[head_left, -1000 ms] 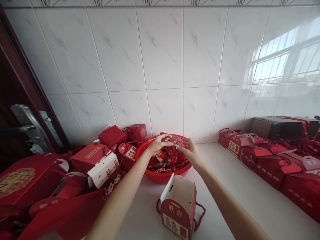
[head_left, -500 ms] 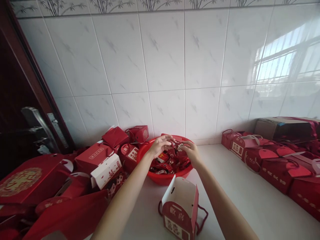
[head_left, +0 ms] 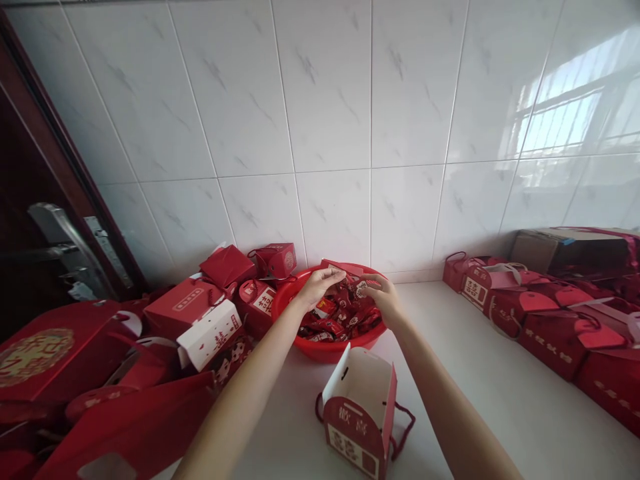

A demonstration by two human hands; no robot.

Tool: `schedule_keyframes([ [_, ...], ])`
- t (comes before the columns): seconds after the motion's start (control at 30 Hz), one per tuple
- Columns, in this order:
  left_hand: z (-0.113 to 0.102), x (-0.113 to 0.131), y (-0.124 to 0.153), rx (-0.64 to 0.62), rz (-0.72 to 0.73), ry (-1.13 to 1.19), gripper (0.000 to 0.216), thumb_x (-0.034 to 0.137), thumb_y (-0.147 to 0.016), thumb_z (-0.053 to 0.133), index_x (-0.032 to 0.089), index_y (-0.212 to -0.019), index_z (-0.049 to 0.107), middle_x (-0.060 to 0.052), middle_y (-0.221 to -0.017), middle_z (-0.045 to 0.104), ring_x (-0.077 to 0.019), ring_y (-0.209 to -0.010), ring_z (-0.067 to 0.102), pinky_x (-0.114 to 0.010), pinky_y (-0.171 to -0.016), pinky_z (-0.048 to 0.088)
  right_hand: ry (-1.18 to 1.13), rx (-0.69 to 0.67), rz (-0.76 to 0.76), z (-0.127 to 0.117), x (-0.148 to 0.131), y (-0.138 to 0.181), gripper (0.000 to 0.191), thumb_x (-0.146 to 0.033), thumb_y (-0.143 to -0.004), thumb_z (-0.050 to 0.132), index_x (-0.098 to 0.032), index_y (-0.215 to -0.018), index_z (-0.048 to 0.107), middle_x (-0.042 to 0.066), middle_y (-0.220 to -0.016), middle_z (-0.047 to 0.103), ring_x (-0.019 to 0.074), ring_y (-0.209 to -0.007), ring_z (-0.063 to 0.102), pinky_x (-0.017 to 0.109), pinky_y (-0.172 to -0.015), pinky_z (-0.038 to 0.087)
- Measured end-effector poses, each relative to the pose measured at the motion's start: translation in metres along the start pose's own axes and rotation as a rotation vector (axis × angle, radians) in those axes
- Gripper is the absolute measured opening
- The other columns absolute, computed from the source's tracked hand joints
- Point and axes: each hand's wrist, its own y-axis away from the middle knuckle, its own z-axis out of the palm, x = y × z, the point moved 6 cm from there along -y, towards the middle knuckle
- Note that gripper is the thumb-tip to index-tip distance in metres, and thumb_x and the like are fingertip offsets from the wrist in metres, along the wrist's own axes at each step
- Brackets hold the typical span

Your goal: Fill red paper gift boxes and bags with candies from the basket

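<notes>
Several red-wrapped candies (head_left: 330, 328) fill a red plastic basin (head_left: 320, 353) against the tiled wall. Over the basin's left side is my left hand (head_left: 320, 287), its fingers drawn together; whatever they may hold is hidden. My right hand (head_left: 384, 300) is over the right side, with thumb and fingers closed on a red-wrapped candy (head_left: 361, 289) bearing a pale printed mark. In front of the basin, between my forearms, stands a small red gift box (head_left: 350, 420) with its top open, a white inside and dark red cord handles. Neither hand touches the box.
Red gift boxes (head_left: 183, 293) lie piled on the left, one with a white panel (head_left: 213, 335). Closed red boxes (head_left: 545, 333) line the right side, beside a cardboard carton (head_left: 537, 257). A dark door (head_left: 30, 167) with a metal handle is at far left.
The view has tipped slightly downward. My left fingers have drawn closer together, and my right hand still holds a candy above the basin. The open box stands in the same place.
</notes>
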Motion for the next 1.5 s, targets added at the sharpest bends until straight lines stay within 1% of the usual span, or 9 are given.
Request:
schedule_keyframes([
  [0.27, 0.005, 0.001, -0.003, -0.045, 0.096, -0.154, 0.035, 0.048, -0.074, 0.071, 0.015, -0.085, 0.07, -0.003, -0.087, 0.071, -0.0163, -0.082, 0.062, -0.027, -0.079, 0.047, -0.013, 0.004, -0.022, -0.001, 0.002, -0.001, 0.041, -0.022, -0.052, 0.067, -0.019, -0.093, 0.063, -0.003, -0.067, 0.068, 0.0146, -0.062, 0.061, 0.029, -0.063, 0.049],
  [0.43, 0.015, -0.021, -0.004, -0.221, -0.012, -0.587, 0.009, 0.021, -0.07, 0.067, 0.017, -0.076, 0.072, -0.002, -0.077, 0.072, -0.0183, -0.079, 0.065, -0.026, -0.073, 0.046, -0.015, 0.039, -0.035, -0.004, 0.004, -0.002, 0.041, -0.022, -0.053, 0.066, -0.02, -0.094, 0.062, -0.002, -0.069, 0.068, 0.0156, -0.064, 0.061, 0.029, -0.061, 0.048],
  [0.53, 0.028, -0.038, -0.001, -0.384, -0.049, -0.815, 0.015, 0.016, -0.065, 0.069, 0.019, -0.08, 0.073, 0.0, -0.075, 0.071, -0.0183, -0.075, 0.065, -0.024, -0.066, 0.044, -0.023, 0.055, -0.043, -0.006, 0.005, -0.003, 0.039, -0.022, -0.055, 0.066, -0.02, -0.094, 0.063, -0.002, -0.07, 0.069, 0.0161, -0.066, 0.063, 0.03, -0.064, 0.049],
  [0.87, 0.054, -0.048, -0.002, -0.446, 0.061, -1.05, 0.018, 0.019, -0.058, 0.077, 0.02, -0.074, 0.069, -0.003, -0.07, 0.068, -0.0243, -0.07, 0.063, -0.028, -0.06, 0.04, -0.131, 0.03, -0.005, -0.007, 0.003, -0.004, 0.036, -0.017, -0.051, 0.071, -0.02, -0.086, 0.065, 0.0, -0.074, 0.072, 0.0183, -0.071, 0.068, 0.031, -0.068, 0.054],
  [1.03, 0.039, -0.038, -0.008, -0.302, -0.013, -0.984, 0.022, 0.011, -0.063, 0.064, 0.02, -0.082, 0.073, -0.002, -0.069, 0.07, -0.0222, -0.069, 0.065, -0.027, -0.062, 0.044, -0.122, 0.047, -0.008, -0.01, 0.003, -0.004, 0.033, -0.023, -0.048, 0.076, -0.019, -0.079, 0.065, 0.0, -0.07, 0.07, 0.0168, -0.066, 0.065, 0.031, -0.065, 0.052],
  [1.17, 0.011, -0.02, -0.015, -0.031, -0.01, -0.93, 0.031, 0.016, -0.077, 0.055, 0.017, -0.103, 0.072, -0.007, -0.095, 0.075, -0.0219, -0.09, 0.067, -0.027, -0.078, 0.047, -0.14, 0.055, 0.0, -0.009, 0.003, -0.004, 0.031, -0.024, -0.048, 0.078, -0.019, -0.075, 0.063, -0.001, -0.067, 0.069, 0.016, -0.063, 0.064, 0.03, -0.063, 0.051],
  [1.23, -0.001, -0.015, -0.013, 0.03, -0.037, -0.914, 0.024, 0.019, -0.078, 0.057, 0.017, -0.094, 0.074, -0.007, -0.097, 0.075, -0.0214, -0.091, 0.067, -0.027, -0.079, 0.047, -0.14, 0.06, -0.002, -0.009, 0.003, -0.004, 0.031, -0.024, -0.048, 0.077, -0.019, -0.076, 0.064, -0.001, -0.068, 0.07, 0.0159, -0.064, 0.064, 0.029, -0.063, 0.051],
  [1.37, -0.008, -0.027, 0.001, -0.144, -0.241, -0.976, 0.015, 0.026, -0.067, 0.07, 0.018, -0.055, 0.067, -0.003, -0.06, 0.067, -0.0196, -0.063, 0.062, -0.027, -0.06, 0.045, -0.127, 0.064, -0.015, -0.009, 0.005, -0.006, 0.03, -0.024, -0.048, 0.076, -0.019, -0.076, 0.064, 0.0, -0.069, 0.071, 0.0172, -0.067, 0.065, 0.029, -0.064, 0.051],
  [1.5, -0.007, -0.041, 0.016, -0.323, -0.465, -1.138, 0.031, 0.042, -0.054, 0.082, 0.019, -0.052, 0.061, -0.001, -0.056, 0.06, -0.0181, -0.059, 0.056, -0.027, -0.053, 0.039, -0.101, 0.049, -0.025, -0.008, 0.007, -0.007, 0.031, -0.026, -0.05, 0.077, -0.021, -0.077, 0.064, 0.0, -0.07, 0.07, 0.0183, -0.068, 0.065, 0.03, -0.065, 0.051],
])
